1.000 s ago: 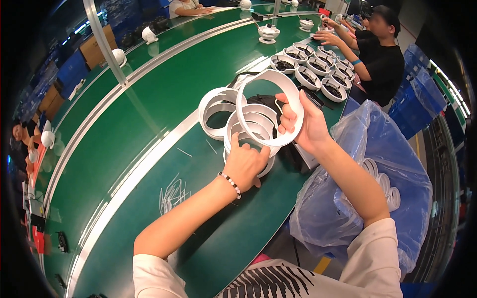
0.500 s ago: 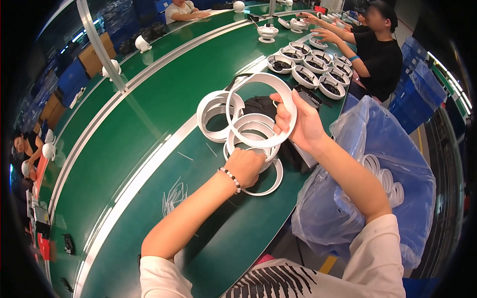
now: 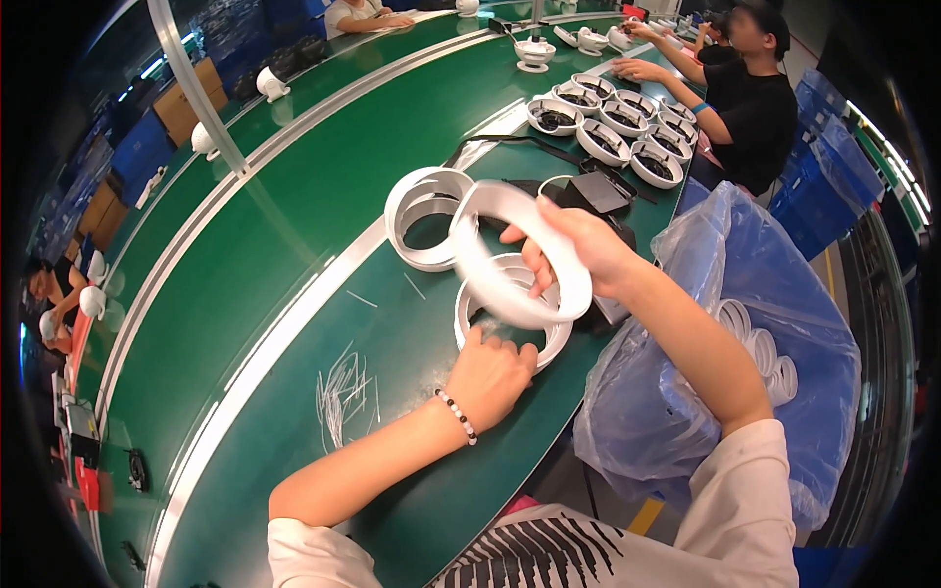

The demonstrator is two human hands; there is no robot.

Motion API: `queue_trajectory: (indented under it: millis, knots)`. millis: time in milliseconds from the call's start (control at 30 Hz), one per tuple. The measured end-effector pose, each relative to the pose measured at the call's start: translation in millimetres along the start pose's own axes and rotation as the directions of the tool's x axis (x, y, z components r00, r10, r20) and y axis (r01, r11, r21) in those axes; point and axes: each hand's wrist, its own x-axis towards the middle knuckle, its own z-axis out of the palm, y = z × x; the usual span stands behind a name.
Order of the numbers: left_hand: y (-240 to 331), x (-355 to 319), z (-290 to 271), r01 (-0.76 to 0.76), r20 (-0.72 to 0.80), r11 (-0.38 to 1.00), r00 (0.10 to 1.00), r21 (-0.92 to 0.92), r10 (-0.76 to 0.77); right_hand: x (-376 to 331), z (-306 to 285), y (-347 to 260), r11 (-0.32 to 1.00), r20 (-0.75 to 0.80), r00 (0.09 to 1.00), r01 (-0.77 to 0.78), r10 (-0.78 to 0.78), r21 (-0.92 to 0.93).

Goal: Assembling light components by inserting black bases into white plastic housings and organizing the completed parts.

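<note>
My right hand (image 3: 580, 253) grips a white plastic ring (image 3: 480, 257) by its right side, raised and tilted above the table; the ring is smeared by motion. Beneath it, several white rings (image 3: 561, 345) lie in a stack, partly hidden by the raised ring. My left hand (image 3: 493, 377), with a beaded bracelet at the wrist, has its fingers curled over the near left rim of that stack. Beside them to the left stands another stack of white rings (image 3: 396, 223).
Thin clear strips (image 3: 343, 397) lie on the green table (image 3: 265, 470). Several white rings with black parts (image 3: 601, 143) stand at the far right, near a person in black (image 3: 750, 122). A plastic-lined blue bin (image 3: 814, 392) holding white rings (image 3: 779, 380) sits off the table's right edge.
My left hand has moved slightly nearer me, and the middle stack has come toward me over the near ring. My right hand has lowered and tilted its ring. The co-worker's hand has shifted.
</note>
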Motion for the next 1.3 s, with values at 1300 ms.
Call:
queue_trajectory:
  millis: [1300]
  knots:
    - [-37, 22, -5, -0.019, -0.366, 0.991, 0.928, 0.129, 0.066, 14, -7, 31, 0.380, -0.094, 0.781, 0.191, -0.617, -0.905]
